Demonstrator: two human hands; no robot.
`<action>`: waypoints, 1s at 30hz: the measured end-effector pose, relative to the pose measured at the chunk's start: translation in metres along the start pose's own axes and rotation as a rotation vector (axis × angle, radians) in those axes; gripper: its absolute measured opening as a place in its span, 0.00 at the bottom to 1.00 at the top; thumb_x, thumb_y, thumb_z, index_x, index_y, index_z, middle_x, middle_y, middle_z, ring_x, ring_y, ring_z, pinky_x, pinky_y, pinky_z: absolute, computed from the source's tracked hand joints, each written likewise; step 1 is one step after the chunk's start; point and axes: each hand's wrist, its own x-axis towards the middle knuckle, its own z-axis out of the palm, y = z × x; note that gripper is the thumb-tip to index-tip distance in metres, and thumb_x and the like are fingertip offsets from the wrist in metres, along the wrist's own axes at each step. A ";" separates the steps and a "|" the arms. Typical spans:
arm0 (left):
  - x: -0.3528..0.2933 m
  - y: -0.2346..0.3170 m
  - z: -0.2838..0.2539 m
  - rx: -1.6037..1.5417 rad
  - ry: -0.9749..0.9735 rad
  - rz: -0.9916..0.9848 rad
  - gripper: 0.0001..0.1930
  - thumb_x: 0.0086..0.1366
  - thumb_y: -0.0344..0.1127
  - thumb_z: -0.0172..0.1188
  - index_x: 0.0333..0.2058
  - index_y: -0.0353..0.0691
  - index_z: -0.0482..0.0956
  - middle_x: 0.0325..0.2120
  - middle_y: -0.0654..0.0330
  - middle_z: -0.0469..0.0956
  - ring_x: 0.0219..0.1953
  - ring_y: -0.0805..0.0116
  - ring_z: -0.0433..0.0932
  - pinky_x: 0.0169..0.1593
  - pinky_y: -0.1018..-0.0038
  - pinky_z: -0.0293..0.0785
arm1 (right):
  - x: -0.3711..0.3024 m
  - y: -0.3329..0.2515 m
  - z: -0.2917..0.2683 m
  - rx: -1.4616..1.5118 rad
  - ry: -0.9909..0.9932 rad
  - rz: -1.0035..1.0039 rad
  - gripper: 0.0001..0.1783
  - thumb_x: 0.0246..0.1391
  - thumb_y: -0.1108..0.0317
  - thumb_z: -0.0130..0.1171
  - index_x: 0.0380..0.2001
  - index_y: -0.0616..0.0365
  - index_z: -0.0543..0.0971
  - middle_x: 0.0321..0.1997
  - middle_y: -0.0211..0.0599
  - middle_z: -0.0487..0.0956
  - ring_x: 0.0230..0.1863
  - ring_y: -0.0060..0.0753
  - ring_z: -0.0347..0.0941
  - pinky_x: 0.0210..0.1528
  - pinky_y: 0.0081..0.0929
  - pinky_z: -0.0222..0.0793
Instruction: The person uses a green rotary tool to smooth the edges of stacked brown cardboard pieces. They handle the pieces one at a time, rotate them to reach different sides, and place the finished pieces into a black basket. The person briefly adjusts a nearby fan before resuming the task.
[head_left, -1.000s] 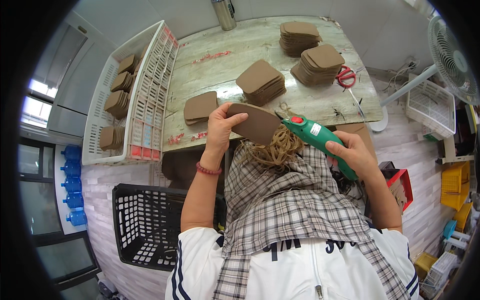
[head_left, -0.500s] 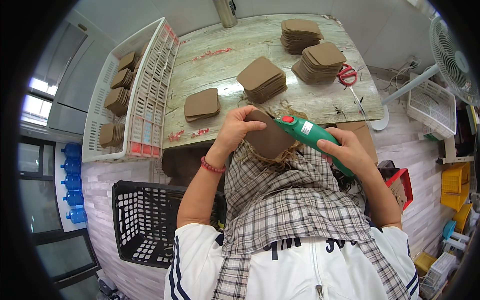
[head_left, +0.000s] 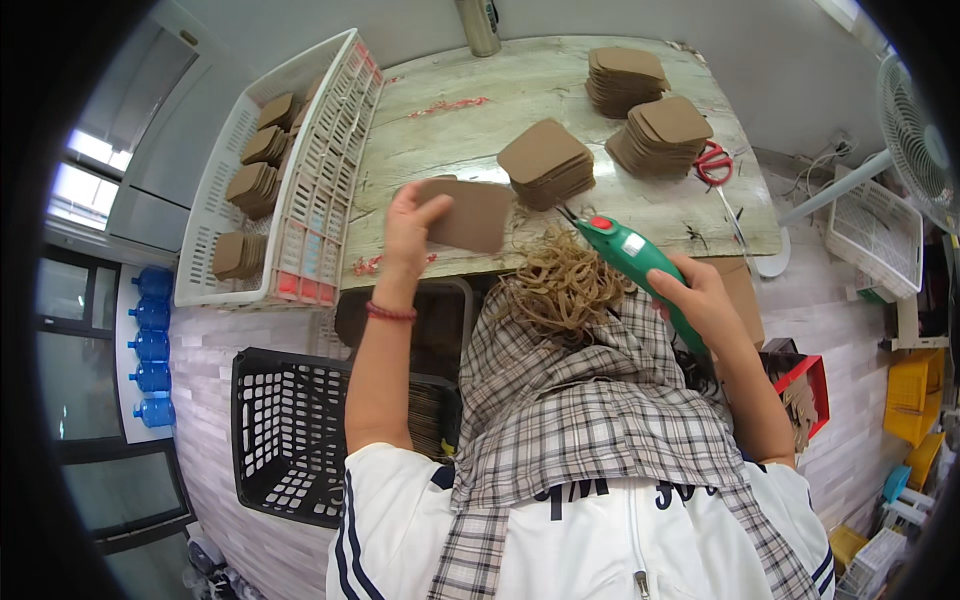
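Note:
My left hand [head_left: 406,235] grips a flat brown piece with rounded corners [head_left: 470,216], thumb on top, over the near-left part of the table. The piece mostly hides the low stack behind it. In my right hand [head_left: 702,305] is a green handheld electric cutter [head_left: 632,252] with a red button, its dark tip directed up and left, apart from the piece. A tangle of thin brown trimmings [head_left: 562,282] lies on my checked apron [head_left: 570,430]. Taller stacks of like pieces stand on the table: one in the middle [head_left: 546,160], two farther right [head_left: 658,138].
Red-handled scissors [head_left: 713,163] lie at the table's right side. A white crate [head_left: 352,190] holding brown stacks stands left, a black crate [head_left: 290,405] below it. A metal flask [head_left: 479,28] is at the back, a fan [head_left: 912,110] and a red box [head_left: 822,388] at right.
My left hand has carried the brown piece left and away from the cutter, over the low stack. The trimmings on my lap are now uncovered. The cutter stays in my right hand.

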 end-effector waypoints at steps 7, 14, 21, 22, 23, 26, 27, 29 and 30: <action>0.060 -0.036 -0.082 0.203 0.372 -0.027 0.14 0.58 0.23 0.58 0.44 0.30 0.72 0.37 0.56 0.78 0.38 0.68 0.75 0.44 0.73 0.71 | -0.008 0.020 -0.009 0.018 0.029 0.021 0.17 0.56 0.58 0.57 0.37 0.64 0.76 0.22 0.30 0.75 0.21 0.16 0.69 0.25 0.17 0.64; 0.059 -0.040 -0.035 1.422 0.550 0.493 0.29 0.53 0.41 0.64 0.52 0.38 0.68 0.55 0.48 0.61 0.60 0.48 0.55 0.61 0.53 0.51 | -0.012 0.028 -0.015 0.016 0.055 0.021 0.16 0.57 0.59 0.57 0.35 0.64 0.76 0.22 0.29 0.74 0.22 0.16 0.68 0.25 0.16 0.65; 0.095 -0.051 0.069 1.381 0.021 0.265 0.34 0.55 0.60 0.58 0.54 0.41 0.72 0.61 0.45 0.57 0.67 0.46 0.46 0.65 0.53 0.41 | -0.013 0.027 -0.010 0.031 0.073 0.030 0.19 0.55 0.57 0.60 0.35 0.66 0.77 0.23 0.28 0.73 0.23 0.17 0.68 0.26 0.18 0.66; 0.094 -0.050 0.072 1.349 0.019 0.266 0.34 0.53 0.57 0.60 0.53 0.40 0.72 0.60 0.46 0.59 0.66 0.46 0.46 0.65 0.53 0.41 | -0.015 0.025 -0.010 0.026 0.079 0.021 0.19 0.55 0.57 0.60 0.35 0.66 0.77 0.23 0.28 0.73 0.23 0.17 0.68 0.26 0.18 0.66; 0.093 -0.049 0.075 1.317 0.017 0.266 0.33 0.51 0.53 0.63 0.51 0.38 0.72 0.59 0.46 0.60 0.66 0.46 0.46 0.65 0.53 0.42 | -0.015 0.028 -0.012 0.026 0.080 0.012 0.18 0.55 0.57 0.60 0.35 0.66 0.77 0.23 0.29 0.73 0.22 0.17 0.68 0.26 0.18 0.67; 0.085 -0.049 0.080 1.178 0.073 0.393 0.28 0.47 0.45 0.68 0.45 0.37 0.73 0.57 0.47 0.63 0.66 0.45 0.46 0.65 0.54 0.43 | -0.016 0.030 -0.013 0.042 0.106 -0.002 0.18 0.55 0.57 0.59 0.35 0.66 0.77 0.23 0.29 0.73 0.22 0.17 0.68 0.26 0.18 0.67; 0.080 -0.048 0.082 1.123 0.103 0.451 0.26 0.46 0.43 0.70 0.42 0.37 0.74 0.56 0.47 0.64 0.66 0.45 0.46 0.65 0.54 0.43 | -0.016 0.029 -0.014 0.052 0.111 -0.002 0.18 0.55 0.57 0.59 0.35 0.66 0.77 0.22 0.29 0.73 0.22 0.17 0.68 0.26 0.19 0.67; 0.074 -0.044 0.087 1.007 0.115 0.509 0.22 0.43 0.36 0.71 0.33 0.37 0.69 0.42 0.52 0.71 0.52 0.54 0.65 0.55 0.59 0.59 | -0.015 0.026 -0.014 0.057 0.119 -0.002 0.18 0.55 0.57 0.59 0.35 0.66 0.77 0.22 0.29 0.73 0.22 0.17 0.68 0.26 0.19 0.67; 0.073 -0.045 0.085 0.801 0.059 0.370 0.20 0.46 0.34 0.70 0.33 0.37 0.69 0.38 0.55 0.72 0.45 0.58 0.68 0.50 0.62 0.63 | -0.015 0.024 -0.014 0.054 0.121 -0.003 0.18 0.55 0.57 0.59 0.35 0.66 0.77 0.22 0.29 0.73 0.22 0.17 0.68 0.26 0.19 0.66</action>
